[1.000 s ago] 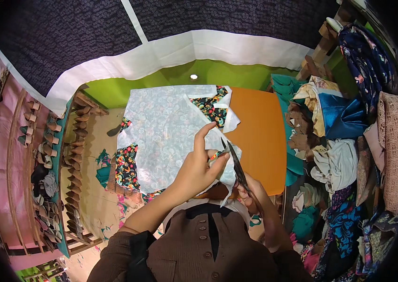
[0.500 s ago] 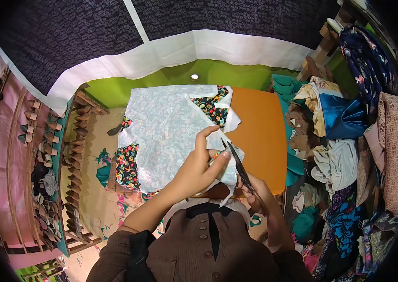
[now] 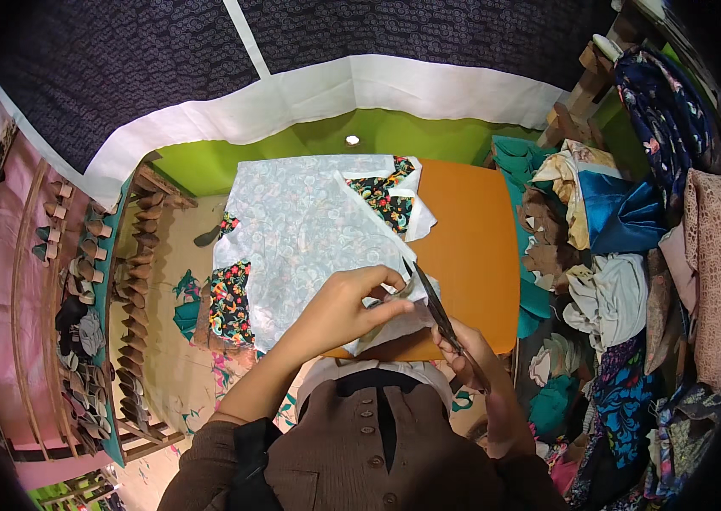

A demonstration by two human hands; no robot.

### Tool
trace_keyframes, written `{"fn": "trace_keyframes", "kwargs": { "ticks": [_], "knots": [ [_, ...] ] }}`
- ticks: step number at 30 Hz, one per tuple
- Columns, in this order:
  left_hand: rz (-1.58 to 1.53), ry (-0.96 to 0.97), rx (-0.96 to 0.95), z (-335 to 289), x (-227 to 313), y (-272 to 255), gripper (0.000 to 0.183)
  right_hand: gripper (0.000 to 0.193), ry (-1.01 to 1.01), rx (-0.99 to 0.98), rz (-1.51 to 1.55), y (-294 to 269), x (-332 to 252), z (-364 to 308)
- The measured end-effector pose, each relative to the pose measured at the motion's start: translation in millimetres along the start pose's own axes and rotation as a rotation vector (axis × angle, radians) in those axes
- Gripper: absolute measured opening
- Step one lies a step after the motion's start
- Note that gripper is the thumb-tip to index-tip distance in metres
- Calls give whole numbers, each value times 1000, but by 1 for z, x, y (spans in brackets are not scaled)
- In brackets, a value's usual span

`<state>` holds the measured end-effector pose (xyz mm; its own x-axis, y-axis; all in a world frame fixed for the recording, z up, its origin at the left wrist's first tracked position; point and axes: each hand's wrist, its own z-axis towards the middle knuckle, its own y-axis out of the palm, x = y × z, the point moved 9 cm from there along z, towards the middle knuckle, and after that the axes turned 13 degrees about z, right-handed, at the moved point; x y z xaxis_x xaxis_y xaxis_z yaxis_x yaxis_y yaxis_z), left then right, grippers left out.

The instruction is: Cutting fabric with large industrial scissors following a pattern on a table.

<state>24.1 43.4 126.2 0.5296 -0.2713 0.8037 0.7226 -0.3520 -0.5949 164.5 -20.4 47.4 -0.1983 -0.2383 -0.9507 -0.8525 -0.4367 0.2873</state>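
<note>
two hands [image 3: 345, 308], one pair of scissors [image 3: 435, 307], one orange table [image 3: 471, 247], over a dozen shoes [image 3: 147, 240]

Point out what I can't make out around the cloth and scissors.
Head view: part of the scissors, covered by the right hand.
Head view: part of the cloth, hidden by the left hand.
Head view: the tabletop beneath, hidden by the cloth.
Head view: floor scraps, too small to count.

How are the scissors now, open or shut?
Slightly open: the scissors in the right hand show two tips standing apart.
</note>
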Motion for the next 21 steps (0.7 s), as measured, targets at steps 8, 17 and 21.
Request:
{"fn": "trace_keyframes", "kwargs": {
  "ticks": [8,17,21],
  "knots": [
    [-58,-109,34,3,-24,-2,19,31,261,93,25,-1,10,-2],
    [-89,-170,6,3,-22,-1,17,10,387,129,161,-7,26,-5],
    [-94,-128,48,4,-18,-4,15,9,560,253,441,-2,35,-12]
  ]
}}
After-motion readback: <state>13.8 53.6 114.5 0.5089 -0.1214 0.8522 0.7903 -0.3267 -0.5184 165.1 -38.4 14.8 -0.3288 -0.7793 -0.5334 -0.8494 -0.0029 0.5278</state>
